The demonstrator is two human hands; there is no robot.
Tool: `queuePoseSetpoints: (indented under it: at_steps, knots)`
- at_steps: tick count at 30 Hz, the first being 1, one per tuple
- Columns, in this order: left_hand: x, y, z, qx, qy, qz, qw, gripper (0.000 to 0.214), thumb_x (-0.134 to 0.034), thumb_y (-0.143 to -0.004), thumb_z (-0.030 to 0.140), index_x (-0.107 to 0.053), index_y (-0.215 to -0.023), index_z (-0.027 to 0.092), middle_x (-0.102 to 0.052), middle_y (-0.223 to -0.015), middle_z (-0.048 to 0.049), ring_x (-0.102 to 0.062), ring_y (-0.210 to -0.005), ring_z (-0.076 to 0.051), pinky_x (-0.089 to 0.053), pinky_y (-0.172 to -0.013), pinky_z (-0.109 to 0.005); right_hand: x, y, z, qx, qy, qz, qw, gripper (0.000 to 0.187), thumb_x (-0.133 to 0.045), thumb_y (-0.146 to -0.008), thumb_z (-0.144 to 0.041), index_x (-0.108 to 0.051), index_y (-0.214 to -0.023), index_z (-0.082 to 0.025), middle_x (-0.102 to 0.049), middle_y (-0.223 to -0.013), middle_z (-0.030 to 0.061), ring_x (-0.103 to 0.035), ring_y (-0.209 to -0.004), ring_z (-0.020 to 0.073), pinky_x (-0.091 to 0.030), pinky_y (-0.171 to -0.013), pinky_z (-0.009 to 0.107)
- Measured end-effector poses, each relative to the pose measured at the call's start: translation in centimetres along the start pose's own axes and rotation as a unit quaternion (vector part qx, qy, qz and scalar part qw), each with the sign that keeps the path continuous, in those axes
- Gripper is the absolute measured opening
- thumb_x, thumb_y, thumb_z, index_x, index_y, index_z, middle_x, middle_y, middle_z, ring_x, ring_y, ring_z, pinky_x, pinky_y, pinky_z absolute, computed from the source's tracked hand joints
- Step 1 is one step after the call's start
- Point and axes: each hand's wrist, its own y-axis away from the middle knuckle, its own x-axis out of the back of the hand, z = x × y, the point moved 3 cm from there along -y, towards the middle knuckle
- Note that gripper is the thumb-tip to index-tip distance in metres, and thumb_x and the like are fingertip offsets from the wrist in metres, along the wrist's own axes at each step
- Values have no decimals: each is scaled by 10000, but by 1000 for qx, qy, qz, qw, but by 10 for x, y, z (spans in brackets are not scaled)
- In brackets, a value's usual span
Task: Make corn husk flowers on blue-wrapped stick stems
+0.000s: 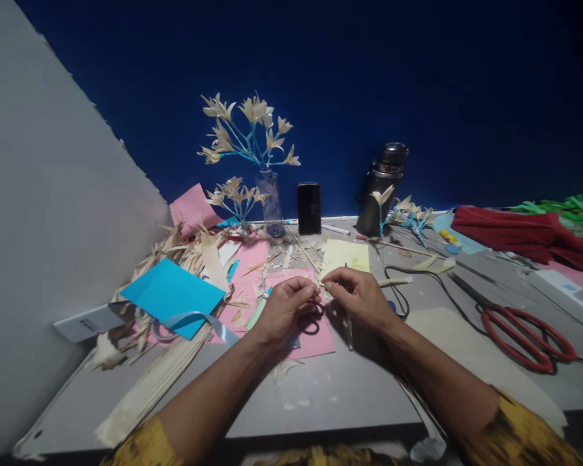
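My left hand (285, 308) and my right hand (357, 296) meet over the middle of the table, fingers pinched together on a thin pale strip of dried leaf (319, 284) held between them. A thin stick (349, 329) hangs down from my right hand. Under my hands lie a pink paper sheet (315, 340) and small black-handled scissors (309, 321). A pale yellow sheet (346, 254) lies just beyond.
A vase of pale handmade flowers on blue stems (251, 139) stands at the back beside a black phone (309, 208) and a dark flask (381, 188). Large red-handled scissors (525, 330) and a black cable lie right. Blue paper (171, 292), leaf scraps and ribbon lie left.
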Motion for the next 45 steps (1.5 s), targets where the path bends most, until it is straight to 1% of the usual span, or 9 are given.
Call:
queuePoseSetpoints:
  at_steps: [4,9,13,20,26,30,37,39,45]
  knots:
    - [-2,1,-4,37,-7,-34,999,280,-794,-777,355,-620,-751,137,-620,-667,-29,-567,-523,-113,-425,-493,-230,-1,0,-4,11,-60,-34,998,236,-647,-827,-310,-755,-984,-169,-738,-857,51,-651,-721,172,-484,-637,273]
    - [-1,1,-7,49,-9,-44,998,286,-822,-744,341,-634,-749,127,-622,-669,-33,-556,-529,-116,-427,-499,-244,-4,0,-3,2,-88,-55,995,137,-678,-807,-297,-736,-800,-173,-710,-761,38,-648,-711,174,-496,-672,288]
    - [0,2,-7,70,-26,-59,995,270,-817,-753,344,-656,-758,128,-635,-687,-39,-579,-566,-131,-494,-590,-300,-5,0,4,-42,-126,-79,988,211,-685,-827,-382,-691,-785,-175,-684,-695,29,-619,-659,171,-474,-618,283]
    - [-4,5,-7,65,-10,-60,996,235,-797,-771,303,-637,-726,137,-612,-634,-28,-548,-534,-126,-475,-560,-294,-4,-2,12,-95,-144,-53,984,328,-751,-767,-466,-633,-686,-171,-600,-622,0,-500,-570,126,-391,-550,260]
    - [-3,3,-8,68,-13,-67,995,259,-787,-768,331,-641,-712,125,-585,-616,-24,-531,-529,-114,-441,-529,-255,-6,-2,9,-74,-197,-125,970,311,-717,-830,-469,-752,-928,-176,-682,-781,33,-599,-686,156,-467,-641,291]
    - [-3,5,-9,64,-25,-62,996,213,-798,-747,282,-649,-739,130,-612,-656,-30,-546,-557,-118,-452,-552,-261,-3,-2,5,-38,-154,-85,984,250,-757,-797,-409,-748,-693,-182,-665,-714,43,-600,-705,188,-476,-679,333]
    - [-11,8,-6,31,-18,-22,999,204,-792,-726,241,-619,-681,142,-572,-604,-7,-490,-535,-96,-411,-561,-250,-6,0,10,-83,-138,17,987,337,-811,-700,-406,-612,-537,-188,-573,-579,3,-494,-571,139,-391,-537,283]
    - [-11,7,-6,23,-14,-15,1000,229,-799,-723,260,-611,-670,140,-559,-598,-3,-474,-532,-89,-390,-554,-240,-8,0,11,-102,-163,4,981,337,-800,-712,-438,-629,-578,-181,-591,-581,5,-513,-566,138,-410,-540,279]
    - [-6,5,-5,34,3,-7,999,254,-778,-768,334,-616,-733,142,-575,-621,-15,-490,-509,-95,-329,-494,-223,-14,2,12,-130,-278,-109,945,355,-811,-744,-416,-751,-1010,-188,-716,-806,34,-656,-705,170,-516,-678,325]
